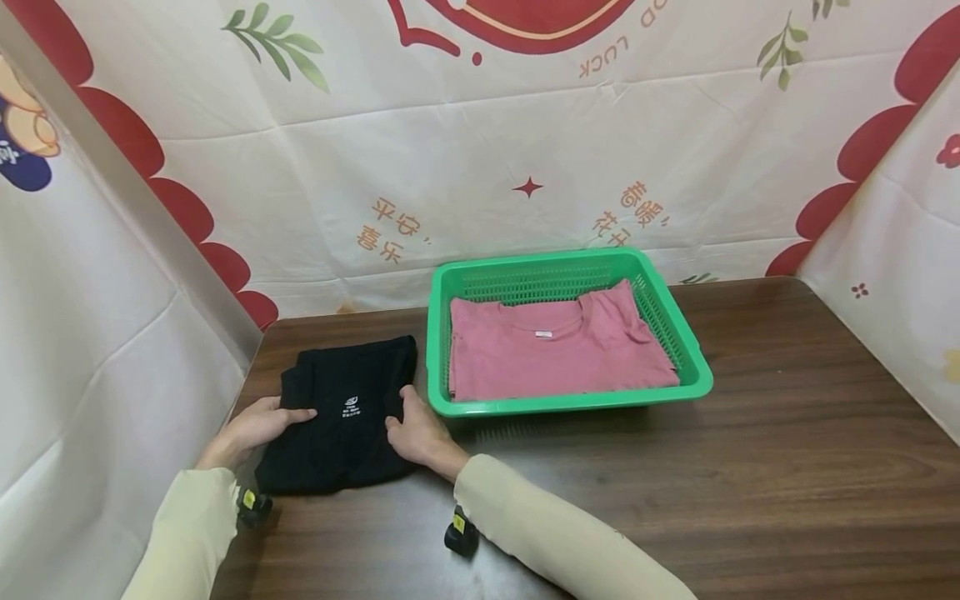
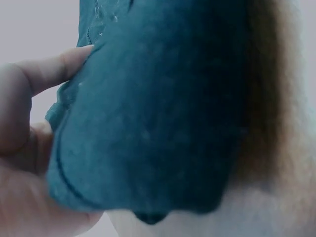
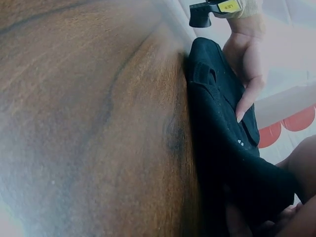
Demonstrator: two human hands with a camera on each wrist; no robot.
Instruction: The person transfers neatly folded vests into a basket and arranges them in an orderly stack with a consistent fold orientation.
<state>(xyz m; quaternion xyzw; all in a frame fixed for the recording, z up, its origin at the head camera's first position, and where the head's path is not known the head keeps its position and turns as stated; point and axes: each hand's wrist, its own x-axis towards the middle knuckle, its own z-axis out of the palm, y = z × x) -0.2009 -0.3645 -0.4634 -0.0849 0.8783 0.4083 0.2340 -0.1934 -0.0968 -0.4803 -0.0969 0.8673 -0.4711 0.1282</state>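
Note:
A folded black garment (image 1: 330, 446) with a small white print lies at the left of the table, left of the green basket. My left hand (image 1: 258, 427) grips its left side, thumb on top and the other fingers mostly hidden under the fold. On the opposite side my right hand (image 1: 422, 429) holds the right edge, its thumb over the cloth. In the right wrist view, fingers of the right hand (image 3: 237, 217) show beneath the black cloth (image 3: 217, 118). The left wrist view is filled by the thick folded cloth (image 2: 148, 123), with the left thumb (image 2: 59, 71) against it.
A green plastic basket (image 1: 570, 407) stands at the back middle of the brown table (image 1: 750, 467), holding a folded pink T-shirt (image 1: 555, 358). Printed white curtains (image 1: 480, 150) hang behind the table and along both sides.

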